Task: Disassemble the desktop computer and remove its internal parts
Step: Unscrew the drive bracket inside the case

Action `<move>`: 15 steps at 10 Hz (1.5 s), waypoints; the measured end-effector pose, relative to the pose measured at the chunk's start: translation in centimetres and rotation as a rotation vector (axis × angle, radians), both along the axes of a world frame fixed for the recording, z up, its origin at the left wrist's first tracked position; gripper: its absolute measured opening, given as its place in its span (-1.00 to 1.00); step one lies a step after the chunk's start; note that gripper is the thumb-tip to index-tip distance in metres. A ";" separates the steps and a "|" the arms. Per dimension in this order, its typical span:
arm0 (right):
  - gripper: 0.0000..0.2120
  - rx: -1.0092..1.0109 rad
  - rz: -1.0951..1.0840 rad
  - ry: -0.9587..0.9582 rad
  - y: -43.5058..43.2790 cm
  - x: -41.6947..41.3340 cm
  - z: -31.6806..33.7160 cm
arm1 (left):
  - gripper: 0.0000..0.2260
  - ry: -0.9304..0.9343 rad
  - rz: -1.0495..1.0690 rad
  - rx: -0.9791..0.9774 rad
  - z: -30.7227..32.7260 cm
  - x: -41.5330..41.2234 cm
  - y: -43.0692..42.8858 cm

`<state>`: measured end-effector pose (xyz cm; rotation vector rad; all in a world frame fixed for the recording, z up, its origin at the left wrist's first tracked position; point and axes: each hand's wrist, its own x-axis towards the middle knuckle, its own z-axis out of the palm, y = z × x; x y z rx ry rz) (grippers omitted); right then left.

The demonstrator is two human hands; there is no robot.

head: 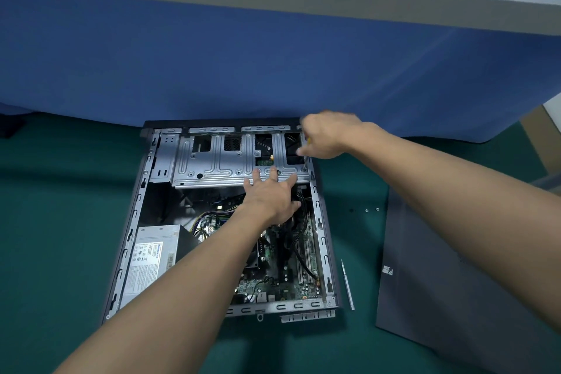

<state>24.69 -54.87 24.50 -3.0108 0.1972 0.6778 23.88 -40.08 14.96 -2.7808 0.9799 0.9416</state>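
Note:
An open desktop computer case lies on its side on the green mat. A silver drive cage spans its far end. My left hand rests flat on the cage's near edge with fingers spread. My right hand grips a screwdriver with a yellow handle, its tip down at the cage's far right corner. The power supply sits at the near left. The green motherboard with black cables fills the near right.
A thin silver screwdriver lies on the mat just right of the case. The removed grey side panel lies further right, with small screws beside its far edge. A blue partition wall stands right behind the case.

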 end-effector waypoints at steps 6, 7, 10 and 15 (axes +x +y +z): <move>-0.52 -0.090 -0.114 -0.037 0.2 -0.1 -0.2 | -0.40 0.003 0.008 -0.010 0.2 -0.1 0.1; -0.67 -0.076 -0.061 -0.040 0.1 0.0 -0.1 | -0.40 0.002 0.005 -0.011 0.2 0.0 0.0; -0.60 -0.051 -0.083 -0.020 0.0 -0.3 0.2 | -0.39 -0.009 -0.003 -0.001 0.1 0.0 0.0; -0.64 -0.023 -0.061 -0.067 0.3 -0.6 -0.3 | -0.39 -0.018 -0.013 0.000 0.0 0.0 0.1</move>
